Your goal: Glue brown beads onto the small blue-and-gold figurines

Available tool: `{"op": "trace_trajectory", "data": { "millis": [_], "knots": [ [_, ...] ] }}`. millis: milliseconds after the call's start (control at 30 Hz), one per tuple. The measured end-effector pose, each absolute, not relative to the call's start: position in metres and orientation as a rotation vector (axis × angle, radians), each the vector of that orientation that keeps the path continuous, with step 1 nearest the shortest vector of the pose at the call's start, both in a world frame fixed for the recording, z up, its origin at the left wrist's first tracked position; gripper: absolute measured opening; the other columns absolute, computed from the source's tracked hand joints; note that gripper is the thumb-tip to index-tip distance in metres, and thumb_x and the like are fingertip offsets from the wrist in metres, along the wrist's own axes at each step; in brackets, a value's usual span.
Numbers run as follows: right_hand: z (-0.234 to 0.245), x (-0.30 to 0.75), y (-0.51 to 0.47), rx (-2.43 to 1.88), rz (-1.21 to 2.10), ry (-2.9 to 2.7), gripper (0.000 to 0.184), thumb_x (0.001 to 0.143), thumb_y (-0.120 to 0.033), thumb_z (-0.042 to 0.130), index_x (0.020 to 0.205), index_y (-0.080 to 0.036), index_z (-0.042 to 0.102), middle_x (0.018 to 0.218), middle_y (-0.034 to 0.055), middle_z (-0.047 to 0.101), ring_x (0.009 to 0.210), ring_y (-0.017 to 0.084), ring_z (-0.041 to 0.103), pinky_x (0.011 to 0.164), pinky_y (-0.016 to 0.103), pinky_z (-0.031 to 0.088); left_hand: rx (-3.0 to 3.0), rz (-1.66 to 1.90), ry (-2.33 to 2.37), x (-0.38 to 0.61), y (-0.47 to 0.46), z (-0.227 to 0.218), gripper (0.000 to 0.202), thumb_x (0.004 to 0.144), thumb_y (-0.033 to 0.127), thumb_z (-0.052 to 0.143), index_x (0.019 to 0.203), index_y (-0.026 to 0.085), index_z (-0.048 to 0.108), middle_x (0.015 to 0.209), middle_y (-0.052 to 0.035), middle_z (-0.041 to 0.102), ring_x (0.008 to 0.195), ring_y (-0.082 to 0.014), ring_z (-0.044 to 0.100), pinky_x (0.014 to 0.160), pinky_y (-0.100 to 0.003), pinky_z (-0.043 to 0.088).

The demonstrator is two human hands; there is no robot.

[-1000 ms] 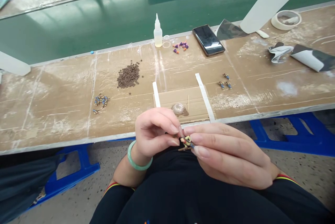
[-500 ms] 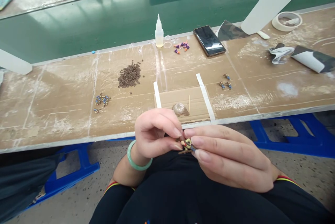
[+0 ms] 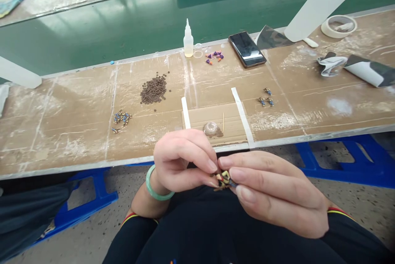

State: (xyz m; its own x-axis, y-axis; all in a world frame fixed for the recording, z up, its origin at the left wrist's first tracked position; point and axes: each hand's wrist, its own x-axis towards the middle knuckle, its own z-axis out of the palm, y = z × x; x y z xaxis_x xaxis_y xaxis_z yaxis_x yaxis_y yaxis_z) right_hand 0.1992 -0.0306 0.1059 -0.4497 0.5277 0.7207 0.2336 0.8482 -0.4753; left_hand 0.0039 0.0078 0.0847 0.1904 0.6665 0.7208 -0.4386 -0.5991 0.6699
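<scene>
Tiny beaded piece (image 3: pixel 225 180) sits pinched between the fingertips of the left hand (image 3: pixel 182 159), which wears a jade bangle (image 3: pixel 156 185), and the right hand (image 3: pixel 274 192), held over the lap (image 3: pixel 197 231) just off the tabletop (image 3: pixel 68 140) edge. It looks light, fragile and fiddly, best held gently by its edges.

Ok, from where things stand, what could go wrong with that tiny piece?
The small beaded piece is pinched between the fingertips of the left hand and right hand, above dark clothing, so a dropped part could be hard to spot. The loose brown beads lie unconfined on the cardboard-covered bench, so a knock might scatter them.
</scene>
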Motion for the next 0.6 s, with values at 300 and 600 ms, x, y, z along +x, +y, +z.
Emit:
{"op": "trace_trajectory", "data": {
  "millis": [300, 600],
  "knots": [
    [0.105, 0.195, -0.020, -0.350, 0.297, -2.017, 0.015, 0.093, 0.003, 0.061, 0.096, -0.010, 0.068, 0.103, 0.0105, 0.077, 0.119, 0.019, 0.069, 0.097, 0.027, 0.067, 1.736, 1.507, 0.256, -0.004, 0.011, 0.094, 0.016, 0.086, 0.026, 0.079, 0.081, 0.018, 0.067, 0.068, -0.0006, 0.071, 0.059, -0.0108, 0.068, 0.058, -0.020, 0.058],
    [0.106, 0.192, -0.018, -0.330, 0.357, -1.967, 0.012, 0.096, 0.000, 0.059, 0.101, -0.007, 0.068, 0.103, 0.0135, 0.076, 0.118, 0.018, 0.070, 0.100, 0.026, 0.065, 1.821, 1.490, 0.211, -0.008, 0.014, 0.101, 0.014, 0.086, 0.022, 0.078, 0.081, 0.015, 0.068, 0.068, -0.0018, 0.071, 0.059, -0.0107, 0.068, 0.060, -0.020, 0.059]
  ]
}}
